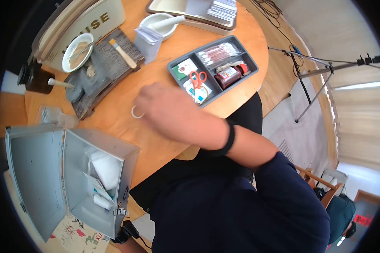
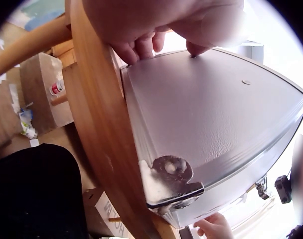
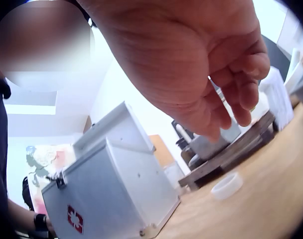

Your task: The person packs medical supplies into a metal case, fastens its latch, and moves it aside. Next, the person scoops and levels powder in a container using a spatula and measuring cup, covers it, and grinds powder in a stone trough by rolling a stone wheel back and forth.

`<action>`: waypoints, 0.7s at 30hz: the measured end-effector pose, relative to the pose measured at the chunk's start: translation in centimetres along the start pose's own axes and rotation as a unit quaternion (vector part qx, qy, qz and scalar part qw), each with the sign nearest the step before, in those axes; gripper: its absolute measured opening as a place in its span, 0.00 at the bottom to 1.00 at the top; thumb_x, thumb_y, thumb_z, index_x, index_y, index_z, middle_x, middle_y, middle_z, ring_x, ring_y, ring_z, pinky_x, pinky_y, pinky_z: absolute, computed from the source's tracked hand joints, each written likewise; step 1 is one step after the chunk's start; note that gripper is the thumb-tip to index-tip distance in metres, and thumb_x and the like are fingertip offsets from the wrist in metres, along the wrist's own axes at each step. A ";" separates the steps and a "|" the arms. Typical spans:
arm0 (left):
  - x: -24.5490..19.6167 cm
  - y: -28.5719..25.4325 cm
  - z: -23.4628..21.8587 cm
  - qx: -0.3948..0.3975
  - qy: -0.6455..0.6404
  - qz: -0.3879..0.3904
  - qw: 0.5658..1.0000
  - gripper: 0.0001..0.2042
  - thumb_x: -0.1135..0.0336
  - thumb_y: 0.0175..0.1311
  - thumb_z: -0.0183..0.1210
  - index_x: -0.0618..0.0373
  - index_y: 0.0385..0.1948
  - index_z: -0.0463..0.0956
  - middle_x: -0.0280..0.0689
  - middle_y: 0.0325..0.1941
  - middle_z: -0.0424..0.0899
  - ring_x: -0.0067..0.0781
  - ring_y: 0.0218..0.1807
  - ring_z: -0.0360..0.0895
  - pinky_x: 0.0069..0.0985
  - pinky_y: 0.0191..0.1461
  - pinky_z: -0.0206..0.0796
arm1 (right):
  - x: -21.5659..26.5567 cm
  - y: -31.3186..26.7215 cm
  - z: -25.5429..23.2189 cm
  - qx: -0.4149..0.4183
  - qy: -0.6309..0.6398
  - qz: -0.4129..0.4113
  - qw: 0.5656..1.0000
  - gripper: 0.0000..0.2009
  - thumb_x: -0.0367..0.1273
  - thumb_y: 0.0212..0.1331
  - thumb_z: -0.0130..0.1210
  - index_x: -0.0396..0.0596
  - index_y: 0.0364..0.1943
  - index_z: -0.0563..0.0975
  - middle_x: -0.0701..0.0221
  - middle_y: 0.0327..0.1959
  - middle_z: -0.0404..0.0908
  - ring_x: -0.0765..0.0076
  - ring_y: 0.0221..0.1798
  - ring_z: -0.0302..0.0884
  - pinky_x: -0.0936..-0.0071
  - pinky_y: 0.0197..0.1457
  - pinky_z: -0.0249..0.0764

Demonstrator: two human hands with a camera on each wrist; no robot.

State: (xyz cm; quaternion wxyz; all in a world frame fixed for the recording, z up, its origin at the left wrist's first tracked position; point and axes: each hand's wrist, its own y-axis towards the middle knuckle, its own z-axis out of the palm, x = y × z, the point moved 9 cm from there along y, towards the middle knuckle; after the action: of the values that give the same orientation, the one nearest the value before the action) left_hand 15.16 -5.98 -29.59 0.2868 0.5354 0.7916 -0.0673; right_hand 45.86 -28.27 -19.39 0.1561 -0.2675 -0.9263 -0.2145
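In the head view my right hand [image 1: 166,111] is blurred above the wooden table, next to a white ring [image 1: 137,112] like a tape roll. The right wrist view shows that ring [image 3: 227,186] on the tabletop, apart from the loosely bent fingers [image 3: 244,92], with nothing seen between them. My left hand [image 2: 161,20] is at the far edge of the metal case [image 2: 206,104], fingertips against that edge. In the head view this hand is hidden by the case [image 1: 124,168], whose lid is up, showing white packs [image 1: 104,170] and a small roll [image 1: 101,201].
A grey divided tray [image 1: 213,99] carries orange-handled scissors [image 1: 197,79], cotton swabs [image 1: 218,55] and a dark bottle [image 1: 229,77]. Behind the hand stand a dark wooden board with a brush [image 1: 124,54], a bowl [image 1: 77,52] and a mortar [image 1: 158,25]. A tripod [image 1: 312,74] stands beyond the table.
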 end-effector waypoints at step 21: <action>1.1 -11.8 -8.5 -0.023 0.138 -0.125 0.982 0.17 0.59 0.71 0.48 0.55 0.55 0.74 0.40 0.54 0.78 0.39 0.57 0.75 0.39 0.62 0.66 | -8.1 0.8 -6.5 0.025 -0.112 0.062 0.991 0.14 0.31 0.48 0.63 0.41 0.40 0.78 0.61 0.39 0.79 0.52 0.48 0.77 0.60 0.48 0.76</action>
State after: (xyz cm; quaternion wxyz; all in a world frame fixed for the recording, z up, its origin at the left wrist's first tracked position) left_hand 1.20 -6.52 -25.49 0.1761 0.4293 0.8858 -0.0094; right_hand 53.99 -34.20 -16.85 0.0707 -0.3425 -0.9248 -0.1500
